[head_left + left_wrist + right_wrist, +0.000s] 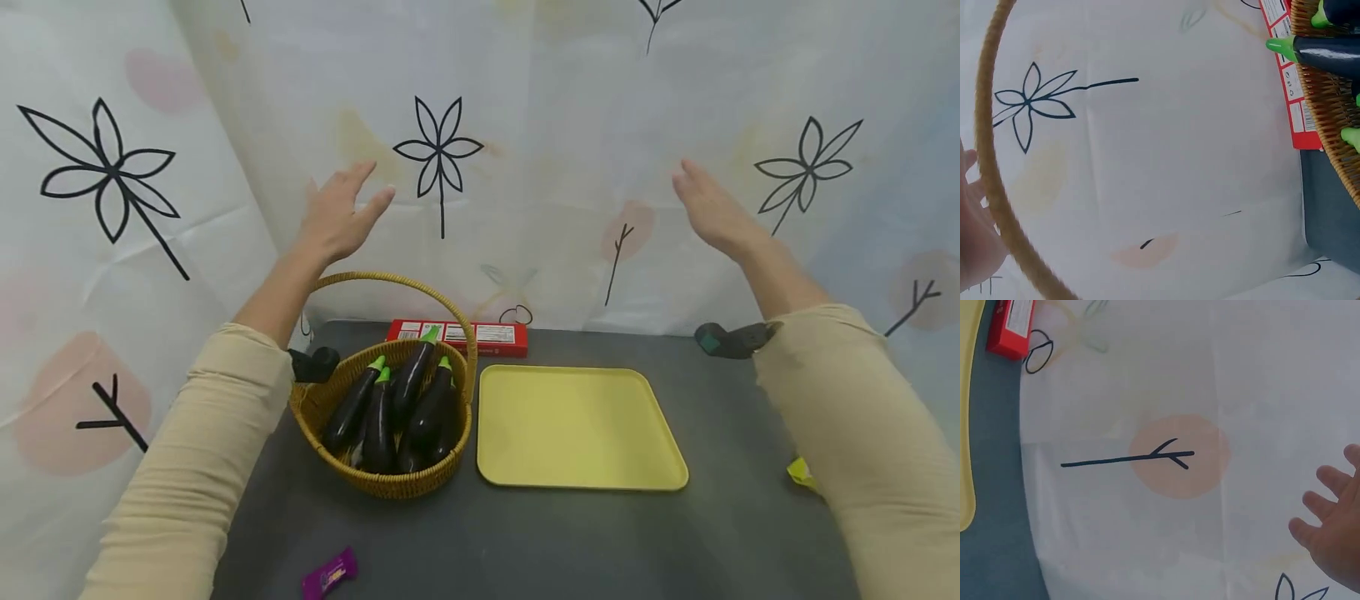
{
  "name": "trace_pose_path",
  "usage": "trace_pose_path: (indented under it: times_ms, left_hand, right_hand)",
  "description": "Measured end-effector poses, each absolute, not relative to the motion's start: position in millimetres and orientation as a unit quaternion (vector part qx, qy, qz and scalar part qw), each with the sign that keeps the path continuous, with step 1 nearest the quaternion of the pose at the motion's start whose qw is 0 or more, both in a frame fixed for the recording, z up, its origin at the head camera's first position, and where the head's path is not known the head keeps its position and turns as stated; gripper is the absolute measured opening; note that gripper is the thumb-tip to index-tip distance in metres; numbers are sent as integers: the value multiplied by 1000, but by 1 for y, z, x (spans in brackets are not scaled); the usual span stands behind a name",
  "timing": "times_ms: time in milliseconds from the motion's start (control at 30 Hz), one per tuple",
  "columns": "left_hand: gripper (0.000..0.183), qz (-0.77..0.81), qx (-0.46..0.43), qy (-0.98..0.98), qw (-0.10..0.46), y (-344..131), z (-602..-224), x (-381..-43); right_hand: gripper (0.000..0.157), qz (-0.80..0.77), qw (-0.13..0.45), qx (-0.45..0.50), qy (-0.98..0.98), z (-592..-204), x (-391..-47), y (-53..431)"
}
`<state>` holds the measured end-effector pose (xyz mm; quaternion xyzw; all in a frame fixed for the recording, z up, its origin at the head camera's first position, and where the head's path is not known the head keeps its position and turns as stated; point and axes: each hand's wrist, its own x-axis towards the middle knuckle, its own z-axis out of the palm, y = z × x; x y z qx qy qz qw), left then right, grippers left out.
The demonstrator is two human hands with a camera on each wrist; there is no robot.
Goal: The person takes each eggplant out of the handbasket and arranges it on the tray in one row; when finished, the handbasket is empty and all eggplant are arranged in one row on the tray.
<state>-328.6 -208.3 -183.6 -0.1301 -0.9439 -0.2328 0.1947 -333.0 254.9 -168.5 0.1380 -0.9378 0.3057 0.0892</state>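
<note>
Both hands are raised in the air in front of the patterned cloth and hold nothing. My left hand (339, 212) is above the wicker basket (405, 483), its fingers extended and the thumb spread apart. In the left wrist view the basket's handle (988, 125) passes in front of part of that hand. Several dark eggplants (379, 425) with green stems lie in the basket. On the right, my right hand (712, 204) has its fingers straight, high above the table and beyond the yellow tray (577, 429). The right wrist view shows its spread fingers at the right edge.
A red box (495, 337) lies behind the basket and tray at the cloth's foot. A purple wrapped packet (330, 573) is near the front of the grey table (562, 542). Some yellow thing (802, 473) is partly hidden by the right sleeve.
</note>
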Motion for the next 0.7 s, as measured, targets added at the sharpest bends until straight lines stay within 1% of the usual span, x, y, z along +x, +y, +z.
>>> trace_pose_path:
  times_ms: [67, 167, 300, 367, 467, 567, 633, 700]
  left_hand:
    - [67, -286, -147, -923, 211, -217, -186, -320]
    - [63, -387, -161, -881, 218, -232, -193, -303]
    - [58, -467, -162, -840, 223, -251, -212, -279]
    - [57, -481, -156, -832, 228, -259, -226, -269]
    - [57, -496, -148, -821, 239, -269, -250, -258]
    - [58, -517, -139, -809, 245, -278, -276, -250]
    - [59, -533, -123, -800, 244, -283, -295, -246]
    - [61, -550, -97, -797, 232, -288, -315, -243]
  right_hand:
    - [68, 393, 48, 153, -906, -175, -325, 266]
    - [69, 489, 5, 163, -857, -191, -313, 279]
    - [69, 620, -11, 199, -759, -221, -294, 292]
    - [67, 712, -31, 234, -662, -239, -285, 296]
    - [62, 818, -91, 288, -489, -268, -277, 296]
    - [63, 857, -171, 330, -356, -298, -273, 291]
    - [67, 849, -202, 355, -335, -319, -269, 286]
    - [69, 840, -223, 369, -329, -338, -266, 280]
